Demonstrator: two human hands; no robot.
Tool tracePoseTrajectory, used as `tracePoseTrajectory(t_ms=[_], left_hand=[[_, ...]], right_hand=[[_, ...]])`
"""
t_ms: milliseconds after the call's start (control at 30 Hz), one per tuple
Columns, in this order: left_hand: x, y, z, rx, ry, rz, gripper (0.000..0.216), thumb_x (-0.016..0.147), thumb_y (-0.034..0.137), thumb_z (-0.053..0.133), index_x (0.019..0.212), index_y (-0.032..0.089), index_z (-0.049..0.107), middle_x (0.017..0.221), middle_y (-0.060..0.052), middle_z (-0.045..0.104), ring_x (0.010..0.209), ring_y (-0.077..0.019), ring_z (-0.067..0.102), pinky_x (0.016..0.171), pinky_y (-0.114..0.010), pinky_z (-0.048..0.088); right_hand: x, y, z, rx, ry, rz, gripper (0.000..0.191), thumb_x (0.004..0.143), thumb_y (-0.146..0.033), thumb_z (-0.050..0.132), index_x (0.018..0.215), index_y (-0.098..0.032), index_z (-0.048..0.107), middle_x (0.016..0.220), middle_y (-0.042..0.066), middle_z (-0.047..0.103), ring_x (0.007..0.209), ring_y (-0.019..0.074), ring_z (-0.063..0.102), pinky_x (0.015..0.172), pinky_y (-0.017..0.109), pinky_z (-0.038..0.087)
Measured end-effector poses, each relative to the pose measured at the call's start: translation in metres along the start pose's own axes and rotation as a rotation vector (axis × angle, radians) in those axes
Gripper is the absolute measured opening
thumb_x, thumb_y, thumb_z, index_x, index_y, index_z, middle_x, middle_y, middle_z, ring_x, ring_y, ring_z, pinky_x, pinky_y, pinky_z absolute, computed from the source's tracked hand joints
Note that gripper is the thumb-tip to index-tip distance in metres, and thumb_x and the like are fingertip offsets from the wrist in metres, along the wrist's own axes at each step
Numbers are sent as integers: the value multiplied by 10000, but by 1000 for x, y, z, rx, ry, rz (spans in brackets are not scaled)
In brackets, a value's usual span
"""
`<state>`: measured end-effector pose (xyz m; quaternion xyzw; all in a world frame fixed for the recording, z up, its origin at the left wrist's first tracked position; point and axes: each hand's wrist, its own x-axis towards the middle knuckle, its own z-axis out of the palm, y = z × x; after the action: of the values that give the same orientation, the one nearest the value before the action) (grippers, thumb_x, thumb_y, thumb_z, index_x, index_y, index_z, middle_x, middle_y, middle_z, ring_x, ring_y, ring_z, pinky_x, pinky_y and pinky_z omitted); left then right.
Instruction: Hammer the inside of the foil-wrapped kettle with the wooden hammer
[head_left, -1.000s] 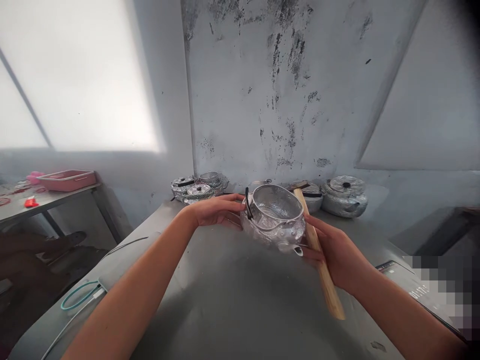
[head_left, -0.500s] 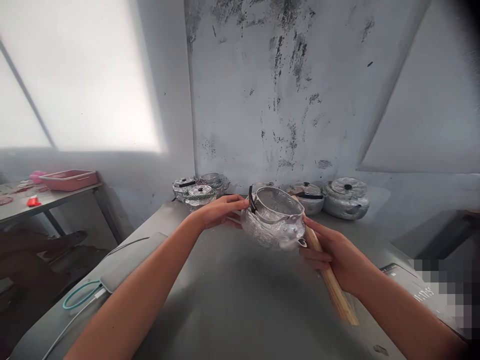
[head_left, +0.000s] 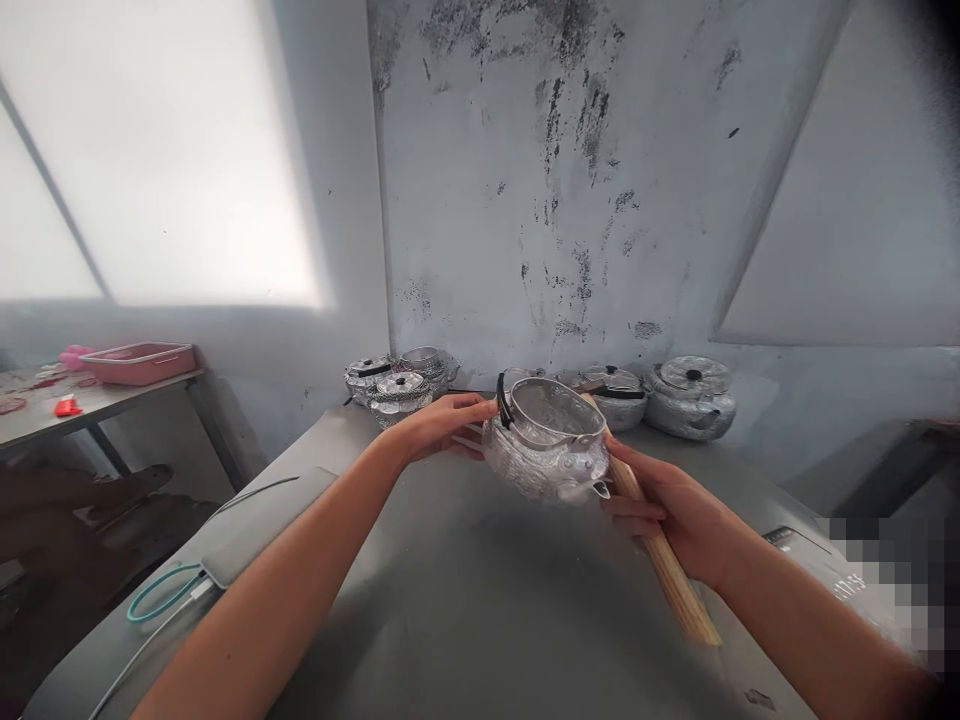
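Note:
A dented silver metal kettle without a lid is held up over the table, tilted so that its round opening and short spout show. My left hand is closed on its far left side, thumb by the black handle, which is folded down at the rim. At the kettle's right side, my right hand is closed around the wooden handle of a hammer. Its fingertips also touch the kettle wall near the spout. The upper end of the hammer is partly hidden behind the kettle.
Several lidded kettles stand along the wall, at the back left and back right. On the grey table lie a flat grey device with cables and a phone. A pink basket sits on a side table.
Almost nothing differs. The kettle has tipped very slightly, and the lower end of the hammer handle has shifted a little to the right.

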<state>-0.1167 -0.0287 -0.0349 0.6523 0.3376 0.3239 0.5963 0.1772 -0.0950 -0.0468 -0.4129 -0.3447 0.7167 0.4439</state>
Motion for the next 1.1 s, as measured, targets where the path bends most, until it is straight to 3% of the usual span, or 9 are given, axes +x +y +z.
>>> tracePoseTrajectory(t_ms=[200, 367, 633, 867, 1100], left_hand=[[1, -1, -1, 17, -20, -16, 690, 845, 735, 646, 1261, 185, 674, 1231, -175, 678, 991, -271, 665, 931, -474, 528], [-4, 4, 0, 39, -77, -32, 641, 866, 738, 610, 1246, 228, 694, 1218, -119, 699, 1077, -292, 642, 1008, -516, 487], [-5, 7, -2, 23, -59, -100, 563, 831, 775, 621, 1115, 310, 765, 1088, -87, 723, 1144, -344, 634, 1052, -554, 471], [-7, 11, -2, 71, -58, -155, 710, 837, 790, 593, 1229, 213, 727, 1263, -138, 661, 1205, -337, 612, 1042, -498, 497], [-9, 14, 1, 75, -73, -150, 703, 869, 761, 573, 1340, 245, 653, 1380, -145, 611, 1175, -320, 619, 1028, -465, 497]], right_hand=[[4, 3, -1, -19, 17, 19, 354, 967, -397, 639, 700, -178, 563, 530, -100, 389, 377, -14, 173, 324, 113, 232], [5, 4, -3, -37, 34, -6, 371, 924, -417, 700, 678, -185, 546, 522, -105, 377, 379, -12, 189, 324, 113, 238], [8, 11, -7, -112, 11, -7, 360, 841, -460, 790, 751, -178, 586, 622, -74, 513, 397, -24, 210, 325, 121, 244], [4, 11, 2, -173, 66, -40, 303, 811, -451, 812, 837, -215, 624, 668, -58, 574, 400, -4, 227, 312, 129, 262], [4, 12, 5, -225, 95, -64, 292, 827, -446, 790, 831, -209, 620, 707, -35, 601, 401, 6, 228, 307, 151, 249]])
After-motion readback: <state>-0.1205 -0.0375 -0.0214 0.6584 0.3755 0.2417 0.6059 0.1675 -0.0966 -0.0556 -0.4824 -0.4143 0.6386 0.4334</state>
